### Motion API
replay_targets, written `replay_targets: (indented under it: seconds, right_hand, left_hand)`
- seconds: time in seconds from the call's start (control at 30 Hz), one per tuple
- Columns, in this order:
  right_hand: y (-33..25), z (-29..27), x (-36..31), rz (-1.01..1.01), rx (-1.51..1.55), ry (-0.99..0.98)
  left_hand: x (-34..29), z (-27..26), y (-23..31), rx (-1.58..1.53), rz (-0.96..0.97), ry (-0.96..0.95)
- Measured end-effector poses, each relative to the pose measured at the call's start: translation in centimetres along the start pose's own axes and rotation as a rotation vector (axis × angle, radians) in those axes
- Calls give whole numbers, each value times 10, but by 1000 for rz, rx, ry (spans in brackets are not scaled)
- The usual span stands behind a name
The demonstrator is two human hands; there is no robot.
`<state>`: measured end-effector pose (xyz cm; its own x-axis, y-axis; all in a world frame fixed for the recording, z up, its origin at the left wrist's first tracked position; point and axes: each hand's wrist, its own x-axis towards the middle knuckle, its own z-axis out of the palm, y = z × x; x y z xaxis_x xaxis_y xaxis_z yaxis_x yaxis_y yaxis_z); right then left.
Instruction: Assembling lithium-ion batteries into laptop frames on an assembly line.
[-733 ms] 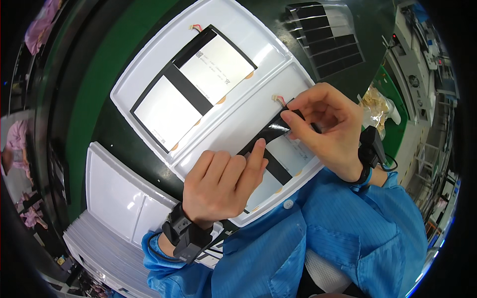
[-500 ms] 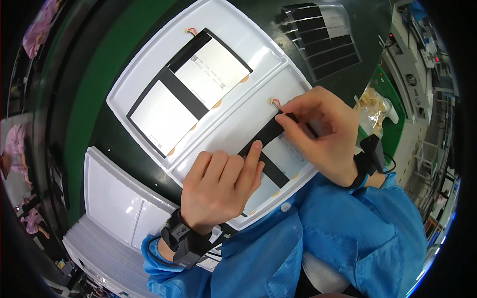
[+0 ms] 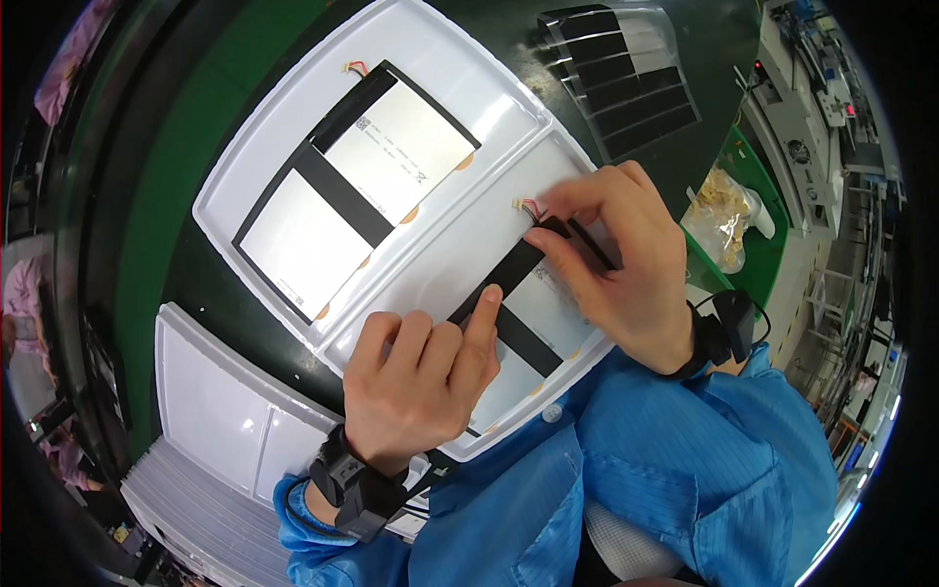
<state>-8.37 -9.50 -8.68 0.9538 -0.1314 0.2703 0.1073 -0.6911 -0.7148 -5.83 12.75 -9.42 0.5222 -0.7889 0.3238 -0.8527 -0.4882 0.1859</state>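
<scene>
A flat battery pack (image 3: 543,303) with silvery-white cells lies in the near compartment of a white plastic tray (image 3: 460,88), partly under my hands. My left hand (image 3: 416,386) rests over its left part, index fingertip pressed on the black tape (image 3: 509,269) along its far edge, the other fingers curled. At the far right end, my right hand (image 3: 626,264) has its thumb on the tape. Its index finger, slightly blurred, is apart from the thumb, beside red and black wires with a small connector (image 3: 519,204). A second battery pack (image 3: 381,147) lies in the far compartment.
Stacked white trays (image 3: 210,509) stand at lower left. A clear sheet with black strips (image 3: 626,88) lies on the dark table beyond the tray. At right, a green bin (image 3: 778,166) holds a clear bag (image 3: 719,220) of tan scraps. Other people are at far left.
My right index finger has parted from the thumb at the tape's end and is near the wires. My left index finger stays on the tape. The whole view has shifted slightly.
</scene>
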Motion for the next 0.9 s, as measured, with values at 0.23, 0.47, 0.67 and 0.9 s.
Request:
replay_targets:
  seconds: [0.23,0.47,0.67,0.9]
  right_hand:
    - [17,-34,5,-354,-333,-77]
    - [20,-69,-5,-350,-451,-448]
    - [34,-65,9,-234,-155,-311]
    - [45,-60,14,-373,-96,-281]
  left_hand:
    - [-1,0,1,-11,27,14]
    - [4,-1,3,24,30,16]
    - [3,-30,6,34,-251,140]
    - [-68,-14,33,-65,-915,54]
